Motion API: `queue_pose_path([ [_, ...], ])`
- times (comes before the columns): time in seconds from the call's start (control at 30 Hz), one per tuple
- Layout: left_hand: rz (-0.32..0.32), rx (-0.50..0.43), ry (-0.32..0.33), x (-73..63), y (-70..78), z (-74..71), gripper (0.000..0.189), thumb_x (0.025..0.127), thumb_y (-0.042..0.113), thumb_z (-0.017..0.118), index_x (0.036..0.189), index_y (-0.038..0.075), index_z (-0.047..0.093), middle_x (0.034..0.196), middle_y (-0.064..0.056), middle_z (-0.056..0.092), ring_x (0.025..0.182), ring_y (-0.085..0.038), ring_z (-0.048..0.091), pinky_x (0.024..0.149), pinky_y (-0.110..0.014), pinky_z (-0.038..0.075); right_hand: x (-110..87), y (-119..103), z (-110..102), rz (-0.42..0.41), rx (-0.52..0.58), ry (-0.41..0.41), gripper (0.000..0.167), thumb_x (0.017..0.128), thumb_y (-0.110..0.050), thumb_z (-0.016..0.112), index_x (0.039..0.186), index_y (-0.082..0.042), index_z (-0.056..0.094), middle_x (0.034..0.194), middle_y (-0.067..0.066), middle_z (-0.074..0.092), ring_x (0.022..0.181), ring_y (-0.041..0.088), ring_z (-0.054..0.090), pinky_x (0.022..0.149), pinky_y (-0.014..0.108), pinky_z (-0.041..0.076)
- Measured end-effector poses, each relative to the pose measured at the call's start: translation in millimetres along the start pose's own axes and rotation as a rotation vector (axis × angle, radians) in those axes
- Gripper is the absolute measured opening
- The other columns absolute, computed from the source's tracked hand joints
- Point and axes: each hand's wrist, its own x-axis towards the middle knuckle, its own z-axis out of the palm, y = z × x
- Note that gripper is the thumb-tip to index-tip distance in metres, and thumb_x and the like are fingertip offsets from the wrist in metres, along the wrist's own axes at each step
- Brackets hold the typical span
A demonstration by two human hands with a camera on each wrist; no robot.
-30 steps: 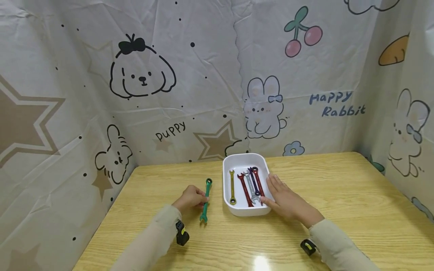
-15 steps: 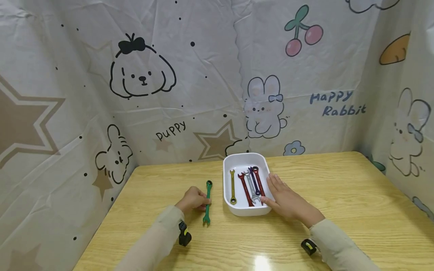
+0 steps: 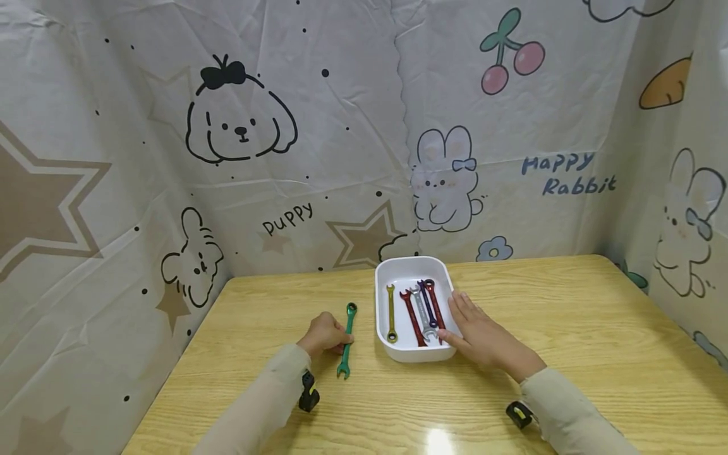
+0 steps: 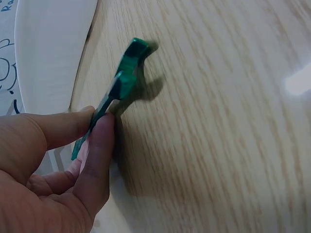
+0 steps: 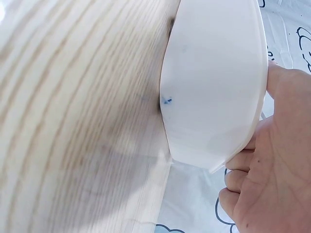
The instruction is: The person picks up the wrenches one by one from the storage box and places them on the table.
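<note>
My left hand pinches a green combination wrench by its shank, between thumb and fingers, left of a white tray. In the left wrist view the wrench's open end sits a little above the table and casts a shadow. Inside the tray lie a yellow wrench, a red wrench, a silver wrench, a purple wrench and another red wrench. My right hand rests against the tray's right side, fingers extended, the thumb at the front right corner of the rim.
The tray stands on a light wood-grain table, near its back edge. A printed cloth with cartoon animals hangs behind the table and at both sides. Black cameras are strapped at both wrists.
The left hand and the green wrench have shifted slightly to the right, and the wrench's slant has changed a little. The right hand stays at the tray.
</note>
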Motion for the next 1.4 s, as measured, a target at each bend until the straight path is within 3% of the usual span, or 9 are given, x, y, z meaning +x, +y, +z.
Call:
queue_pose_path([
  [0.27, 0.029, 0.059, 0.011, 2.2, -0.1, -0.1, 0.014, 0.079, 0.003, 0.076, 0.073, -0.003, 0.064, 0.063, -0.009, 0.062, 0.047, -0.011, 0.06, 0.051, -0.026, 0.055, -0.4, 1.1, 1.1, 0.005, 0.001, 0.005, 0.08, 0.1, -0.048, 0.041, 0.147, 0.012, 0.018, 0.155, 0.028, 0.012, 0.144, 0.044, 0.009, 0.115, 0.053, 0.015],
  [0.5, 0.018, 0.1, 0.018, -3.1, 3.7, 0.2, 0.018, 0.08, 0.004, 0.075, 0.07, -0.001, 0.06, 0.059, -0.01, 0.061, 0.046, -0.014, 0.061, 0.05, -0.025, 0.054, -0.9, 0.8, 0.8, 0.001, 0.005, 0.013, 0.08, 0.1, -0.048, 0.041, 0.147, 0.012, 0.018, 0.155, 0.028, 0.012, 0.143, 0.044, 0.009, 0.115, 0.054, 0.016],
  [1.0, -0.027, 0.081, 0.019, -4.6, 8.1, 0.5, 0.018, 0.08, 0.004, 0.075, 0.079, -0.003, 0.058, 0.065, -0.012, 0.063, 0.047, -0.015, 0.063, 0.05, -0.025, 0.054, -0.2, 1.2, 0.8, 0.005, 0.003, 0.016, 0.08, 0.099, -0.049, 0.041, 0.147, 0.012, 0.019, 0.155, 0.028, 0.014, 0.143, 0.044, 0.01, 0.114, 0.054, 0.017],
  [1.4, -0.021, 0.132, 0.017, -2.9, 7.6, 0.3, 0.018, 0.08, 0.006, 0.075, 0.074, -0.002, 0.061, 0.061, -0.012, 0.063, 0.047, -0.015, 0.063, 0.05, -0.025, 0.054, -0.3, 1.1, 0.6, 0.002, 0.003, 0.011, 0.082, 0.099, -0.051, 0.04, 0.147, 0.012, 0.019, 0.155, 0.028, 0.014, 0.143, 0.044, 0.01, 0.115, 0.054, 0.015],
])
